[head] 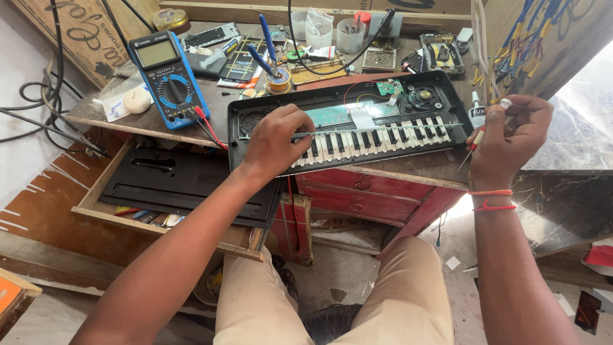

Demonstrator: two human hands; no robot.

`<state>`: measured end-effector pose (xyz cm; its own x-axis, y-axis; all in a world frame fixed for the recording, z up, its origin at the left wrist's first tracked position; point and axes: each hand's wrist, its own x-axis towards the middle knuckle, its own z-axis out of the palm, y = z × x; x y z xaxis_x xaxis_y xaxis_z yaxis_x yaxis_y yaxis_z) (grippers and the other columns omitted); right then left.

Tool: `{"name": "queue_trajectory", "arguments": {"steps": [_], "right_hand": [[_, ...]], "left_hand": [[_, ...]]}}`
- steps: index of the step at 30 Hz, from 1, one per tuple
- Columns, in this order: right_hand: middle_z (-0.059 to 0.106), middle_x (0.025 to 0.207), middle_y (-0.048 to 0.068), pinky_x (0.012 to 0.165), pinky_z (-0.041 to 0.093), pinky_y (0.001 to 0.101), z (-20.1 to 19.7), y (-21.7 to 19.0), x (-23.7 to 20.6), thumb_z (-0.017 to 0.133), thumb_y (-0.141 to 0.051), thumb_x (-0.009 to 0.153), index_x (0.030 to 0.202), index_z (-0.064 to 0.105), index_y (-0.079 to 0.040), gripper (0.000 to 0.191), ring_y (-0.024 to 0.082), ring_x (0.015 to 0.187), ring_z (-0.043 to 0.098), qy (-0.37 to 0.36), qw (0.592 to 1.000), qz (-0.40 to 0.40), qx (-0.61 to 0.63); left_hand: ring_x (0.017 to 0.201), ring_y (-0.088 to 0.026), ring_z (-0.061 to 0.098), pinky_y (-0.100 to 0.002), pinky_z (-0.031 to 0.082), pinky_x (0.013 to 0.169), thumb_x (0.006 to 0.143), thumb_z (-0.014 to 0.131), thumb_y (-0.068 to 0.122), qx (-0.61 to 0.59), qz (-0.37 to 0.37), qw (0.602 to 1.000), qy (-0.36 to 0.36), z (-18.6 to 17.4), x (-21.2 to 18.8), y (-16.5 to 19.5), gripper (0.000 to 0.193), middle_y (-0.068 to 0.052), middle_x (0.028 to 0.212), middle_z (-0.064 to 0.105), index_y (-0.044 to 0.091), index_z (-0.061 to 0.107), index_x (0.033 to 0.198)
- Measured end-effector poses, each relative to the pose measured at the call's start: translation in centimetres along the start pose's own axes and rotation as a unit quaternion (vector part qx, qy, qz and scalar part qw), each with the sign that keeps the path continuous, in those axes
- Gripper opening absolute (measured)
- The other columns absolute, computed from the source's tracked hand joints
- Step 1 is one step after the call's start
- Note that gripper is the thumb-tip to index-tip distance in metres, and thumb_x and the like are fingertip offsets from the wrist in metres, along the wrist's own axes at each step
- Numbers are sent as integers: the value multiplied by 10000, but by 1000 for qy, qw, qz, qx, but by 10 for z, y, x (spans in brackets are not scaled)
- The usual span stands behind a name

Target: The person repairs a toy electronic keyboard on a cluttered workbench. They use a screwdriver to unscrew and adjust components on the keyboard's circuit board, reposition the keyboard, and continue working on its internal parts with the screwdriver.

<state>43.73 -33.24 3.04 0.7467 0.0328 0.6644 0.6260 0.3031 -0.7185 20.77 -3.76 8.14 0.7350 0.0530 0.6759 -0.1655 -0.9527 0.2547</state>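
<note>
**A:** Where is the left hand (276, 142)?

**B:** Centre of the frame, palm down on the opened black plastic electronic keyboard (348, 124) with its white and black keys. The fingers are curled and pressed onto the keys at the left end of the row, I would say to stop the case sliding on the worn wooden desk (408, 167). The keyboard lies across the desk's front edge, its cover off, so the green circuit board (389, 87) and round black speaker (422, 97) near its top right lie bare.

**B:** The right hand (507, 144) is off the keyboard's right end, at the right of the frame, raised level with the desk.

**A:** Holding something?

**B:** Its fingers pinch a thin screwdriver with a red and white handle (474, 144), tip slanting down and left towards the desk edge. It looks held ready, clear of the keys.

**A:** And around them?

**B:** A blue digital multimeter (168, 78) lies at upper left, its red and black leads trailing to the keyboard's corner. Blue-handled pliers (265, 48) sit behind the keyboard, among clear plastic cups (350, 33) of small parts. A small white glue bottle (476, 114) stands just beside the right hand. At lower left, an open wooden drawer (96, 191) holds a flat black plastic panel (185, 185), probably the removed cover, kept out of the way.
</note>
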Motion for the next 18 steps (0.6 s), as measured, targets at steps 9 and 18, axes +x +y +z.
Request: {"name": "queue_trajectory", "arguments": {"steps": [9,18], "right_hand": [[591,976,82,509,483,233,1,-5,-1,621,46,1158,1210,475,-13,166,95,614,561,-1,1000,3,10],[595,984,88,516,494,234,0,-3,-1,623,52,1165,1215,467,-10,176,93,620,568,-6,1000,0,12]], "left_hand": [[846,-309,642,-453,500,761,800,747,96,3,-46,997,-54,2,1,3,181,-94,790,626,66,594,893],[883,-303,622,-441,499,801,787,773,111,-30,-45,998,-37,2,0,6,162,-86,846,665,55,625,823]]}}
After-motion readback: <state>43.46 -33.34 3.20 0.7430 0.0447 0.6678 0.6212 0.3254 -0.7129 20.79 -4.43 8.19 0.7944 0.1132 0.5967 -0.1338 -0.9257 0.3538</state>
